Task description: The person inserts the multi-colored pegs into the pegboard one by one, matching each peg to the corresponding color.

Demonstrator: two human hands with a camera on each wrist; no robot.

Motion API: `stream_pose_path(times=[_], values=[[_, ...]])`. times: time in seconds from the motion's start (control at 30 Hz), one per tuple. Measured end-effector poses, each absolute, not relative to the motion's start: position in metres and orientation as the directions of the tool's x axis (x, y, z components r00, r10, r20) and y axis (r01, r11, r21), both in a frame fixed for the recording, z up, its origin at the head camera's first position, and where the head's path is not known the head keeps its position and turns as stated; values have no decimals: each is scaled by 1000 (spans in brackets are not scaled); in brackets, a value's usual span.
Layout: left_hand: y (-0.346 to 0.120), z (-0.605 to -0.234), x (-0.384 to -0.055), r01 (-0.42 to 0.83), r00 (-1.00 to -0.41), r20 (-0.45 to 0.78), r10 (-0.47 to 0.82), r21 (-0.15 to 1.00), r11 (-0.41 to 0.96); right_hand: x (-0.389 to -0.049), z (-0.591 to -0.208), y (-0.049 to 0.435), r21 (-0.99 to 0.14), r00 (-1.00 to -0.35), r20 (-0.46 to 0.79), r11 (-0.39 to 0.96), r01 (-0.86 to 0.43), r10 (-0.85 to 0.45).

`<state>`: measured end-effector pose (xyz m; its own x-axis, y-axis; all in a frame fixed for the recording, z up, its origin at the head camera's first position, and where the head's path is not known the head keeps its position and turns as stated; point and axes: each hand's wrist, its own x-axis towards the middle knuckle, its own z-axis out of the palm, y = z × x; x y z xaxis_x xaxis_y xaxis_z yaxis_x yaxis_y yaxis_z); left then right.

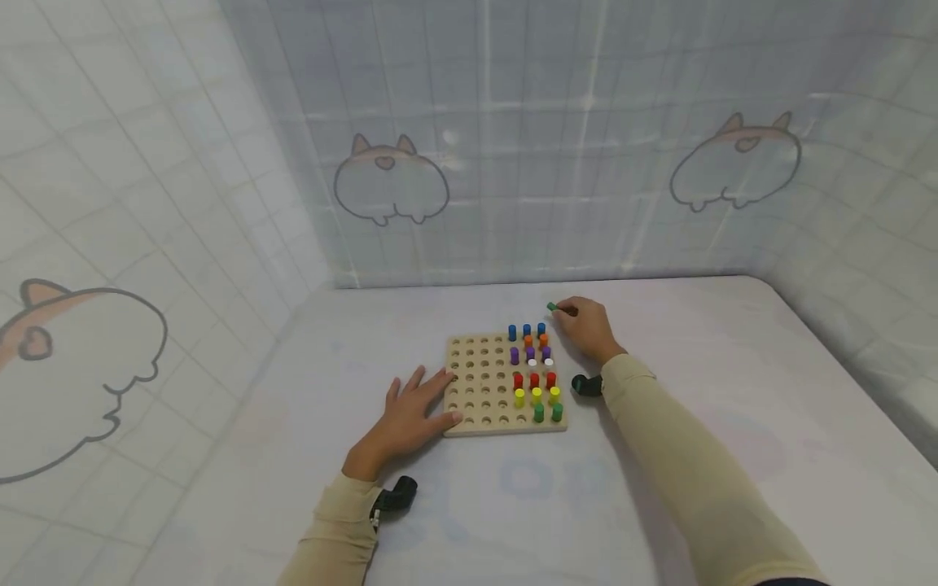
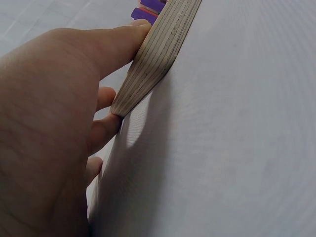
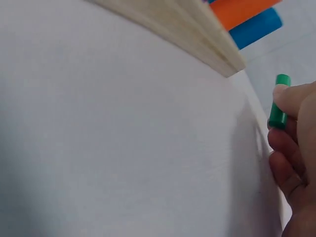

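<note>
A wooden pegboard (image 1: 476, 399) lies flat on the table, with coloured pegs standing in rows on its right side. The left hand (image 1: 407, 419) rests against the board's left edge, its fingers spread and the thumb near the front corner. Seen from the left wrist, the thumb (image 2: 118, 47) touches the layered wooden edge. Beyond the board's far right corner, the right hand (image 1: 586, 327) pinches a green peg (image 3: 281, 102) between thumb and fingers. Blue pegs (image 1: 527, 330) stand in the row closest to that hand. Two green pegs (image 1: 538, 413) fill part of the nearest row.
Orange, purple, white, red (image 1: 534, 381) and yellow pegs (image 1: 536, 396) stand between the blue and green rows. Empty holes cover the board's left part. A pale cloth covers the table (image 1: 484, 505), and a patterned curtain (image 1: 550, 163) hangs behind it.
</note>
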<state>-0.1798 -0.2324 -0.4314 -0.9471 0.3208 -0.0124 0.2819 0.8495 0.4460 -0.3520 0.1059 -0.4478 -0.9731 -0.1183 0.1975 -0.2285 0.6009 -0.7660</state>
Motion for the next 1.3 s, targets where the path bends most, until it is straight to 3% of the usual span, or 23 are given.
stream_pose_path(times=[0.4, 1.2, 1.3], values=[[-232, -428, -182, 266, -949, -31, 312, 450, 853, -327, -443, 112, -886, -997, 81, 459, -66, 15], [-238, -438, -179, 270, -949, -20, 313, 456, 848, -241, -421, 120, -979, -968, 168, 84, -186, -185], [-236, -438, -184, 280, -948, -9, 318, 446, 850, -234, -413, 117, -976, -962, 176, 89, -198, -210]])
